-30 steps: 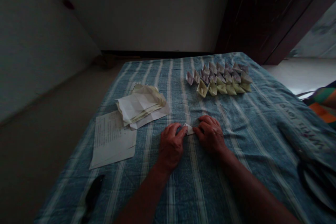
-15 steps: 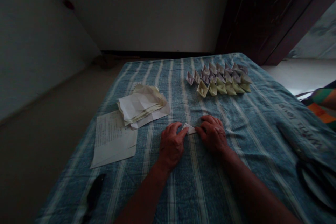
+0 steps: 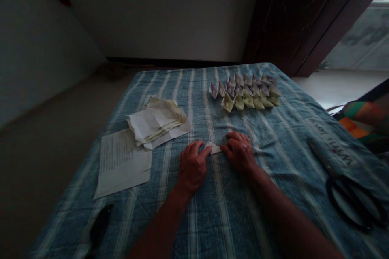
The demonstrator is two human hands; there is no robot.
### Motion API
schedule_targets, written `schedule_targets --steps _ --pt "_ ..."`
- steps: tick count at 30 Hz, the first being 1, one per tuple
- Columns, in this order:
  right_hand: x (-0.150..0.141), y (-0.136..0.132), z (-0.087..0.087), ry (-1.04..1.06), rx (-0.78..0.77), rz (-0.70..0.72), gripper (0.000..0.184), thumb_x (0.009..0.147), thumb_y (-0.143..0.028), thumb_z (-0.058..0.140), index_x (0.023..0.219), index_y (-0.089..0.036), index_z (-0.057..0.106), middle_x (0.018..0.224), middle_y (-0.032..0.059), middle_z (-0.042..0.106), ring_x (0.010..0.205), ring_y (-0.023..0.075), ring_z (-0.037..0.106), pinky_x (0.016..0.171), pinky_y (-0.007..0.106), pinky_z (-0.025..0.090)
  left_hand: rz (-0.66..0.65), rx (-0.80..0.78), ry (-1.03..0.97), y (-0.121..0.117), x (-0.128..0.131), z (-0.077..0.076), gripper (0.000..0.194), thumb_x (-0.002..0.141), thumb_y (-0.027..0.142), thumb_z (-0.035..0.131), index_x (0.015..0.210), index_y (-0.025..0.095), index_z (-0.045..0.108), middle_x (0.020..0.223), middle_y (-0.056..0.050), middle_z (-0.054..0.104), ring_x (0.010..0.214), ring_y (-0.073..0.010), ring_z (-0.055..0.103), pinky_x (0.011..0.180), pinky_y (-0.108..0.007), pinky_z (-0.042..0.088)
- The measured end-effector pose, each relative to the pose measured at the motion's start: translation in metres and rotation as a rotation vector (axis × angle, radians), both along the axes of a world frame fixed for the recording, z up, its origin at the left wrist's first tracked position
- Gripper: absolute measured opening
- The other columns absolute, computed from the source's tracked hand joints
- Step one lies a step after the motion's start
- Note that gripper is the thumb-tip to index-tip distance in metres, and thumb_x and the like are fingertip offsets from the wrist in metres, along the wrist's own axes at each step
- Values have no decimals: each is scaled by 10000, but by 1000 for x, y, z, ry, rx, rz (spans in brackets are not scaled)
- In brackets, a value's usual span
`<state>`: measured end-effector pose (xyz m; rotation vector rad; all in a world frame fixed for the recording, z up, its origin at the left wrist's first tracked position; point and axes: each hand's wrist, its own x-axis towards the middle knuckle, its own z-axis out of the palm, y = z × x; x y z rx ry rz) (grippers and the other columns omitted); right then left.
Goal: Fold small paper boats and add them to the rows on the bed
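A small folded white paper (image 3: 215, 148) lies on the striped blue cloth between my two hands. My left hand (image 3: 193, 165) grips its left end, thumb and fingers closed on it. At the paper's right end, my right hand (image 3: 240, 151) pinches the edge, with its fingers curled. Parts of the paper are hidden under the fingertips. Beyond my hands, rows of folded paper pieces (image 3: 248, 100) stand together, yellowish in front and whitish or purplish behind.
A stack of creased paper sheets (image 3: 158, 123) lies to the left, partly over printed sheets (image 3: 123, 166). Black-handled scissors (image 3: 332, 173) rest at the right, a black-handled object (image 3: 100, 226) at the near left. Colourful fabric (image 3: 361, 117) shows beyond the right edge of the cloth (image 3: 194, 226).
The view has shifted slightly, so everything on the cloth appears further left. Both hands keep their hold on the small folded paper, with little visible change in their pose.
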<state>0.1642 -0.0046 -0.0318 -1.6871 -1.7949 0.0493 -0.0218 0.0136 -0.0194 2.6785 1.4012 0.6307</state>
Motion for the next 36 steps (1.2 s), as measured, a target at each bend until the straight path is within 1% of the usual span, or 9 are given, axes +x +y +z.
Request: schedule_targets --steps 8,14,19,21,23,25,27,32,36 --pt "-2 2 3 42 -10 -27 180 816 -223 646 640 -216 608 998 64 668 982 230 577 896 397 398 -8 56 -32 5 -1 -7 335 876 128 469 1110 247 677 1140 -105 607 1040 -270 558 843 -437 504" --pt "-2 2 5 36 -10 -18 125 832 -210 626 708 -216 639 977 59 662 951 220 578 879 379 406 1 65 -19 6 0 -6 330 871 128 476 1096 246 686 1137 -106 611 1024 -272 565 826 -429 504" --pt "-4 -1 6 -24 81 -22 125 858 -196 588 751 -209 650 922 71 665 917 225 580 865 375 423 5 47 -24 5 0 -4 299 884 152 499 1093 256 686 1126 -94 610 1014 -247 561 839 -409 501" --pt "-7 -5 7 -43 141 42 167 893 -188 535 784 -212 659 923 73 664 918 215 579 854 358 432 20 35 -40 5 1 -5 272 889 176 516 1079 264 689 1130 -89 609 1018 -239 557 844 -405 497" --pt "-13 -9 7 -45 183 167 214 912 -163 488 801 -211 665 919 72 663 919 201 580 820 329 448 36 20 -51 4 1 -7 255 892 193 529 1073 270 691 1138 -85 608 1026 -237 553 846 -404 494" --pt "-20 -12 8 -52 192 288 232 920 -150 469 820 -211 670 907 69 665 902 191 585 793 312 459 45 4 -61 4 2 -8 257 894 194 532 1081 274 690 1146 -82 607 1038 -238 551 853 -407 490" --pt "-26 -14 8 -71 189 358 236 923 -141 461 832 -205 669 886 68 666 879 190 585 786 312 462 49 -7 -70 4 2 -9 261 894 195 535 1087 278 691 1143 -79 609 1041 -237 552 856 -404 490" --pt "-31 -16 8 -166 123 350 251 929 -132 441 807 -190 653 820 69 643 815 202 562 756 326 453 58 -21 -87 2 3 -6 250 889 205 554 1078 281 699 1124 -70 610 1024 -222 557 871 -398 490" --pt "-32 -17 10 -234 45 328 210 927 -140 460 857 -204 647 834 59 635 808 207 542 735 331 439 50 -31 -91 2 2 -4 264 889 196 547 1096 279 690 1122 -68 615 1023 -223 563 864 -402 498"
